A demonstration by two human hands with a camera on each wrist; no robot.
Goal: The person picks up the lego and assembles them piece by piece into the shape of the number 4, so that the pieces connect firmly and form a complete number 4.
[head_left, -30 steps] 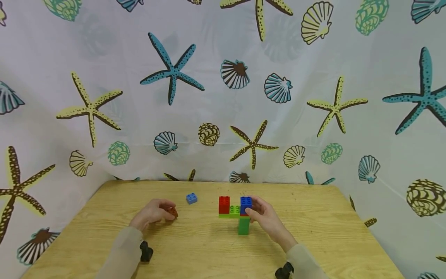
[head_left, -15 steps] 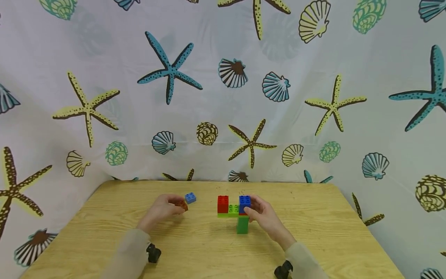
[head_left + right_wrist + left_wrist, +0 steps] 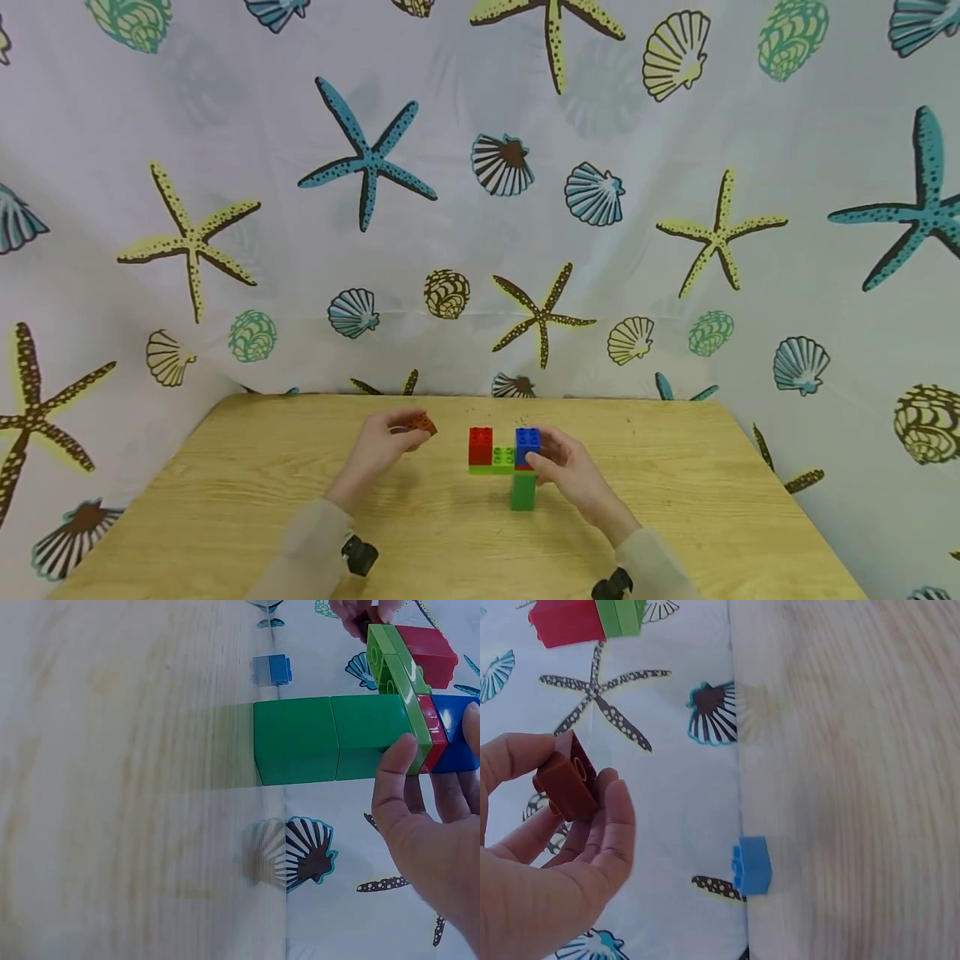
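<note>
In the head view my left hand [image 3: 377, 447] is raised above the table's left half, pinching a reddish-brown toy brick [image 3: 424, 424]. The left wrist view shows that brick [image 3: 568, 787] tilted, its hollow underside partly visible. My right hand [image 3: 579, 475] grips the upper right part of a brick structure, thumb and fingers around the blue brick [image 3: 527, 444]. Below the blue are a thin red piece [image 3: 433, 733] and a long lime-green brick [image 3: 504, 457]. Two stacked green bricks [image 3: 296, 742] form the upright base. A red brick [image 3: 481, 446] sits on the lime brick's left end.
A lighter blue brick [image 3: 755, 866] stands alone on the wooden table [image 3: 645, 533]; in the head view my left hand mostly hides it. Behind the table hangs a white cloth [image 3: 420, 250] printed with starfish and shells.
My left hand has moved right and up with the reddish-brown brick, passing in front of the lighter blue brick. My right hand and the structure have stayed put.
</note>
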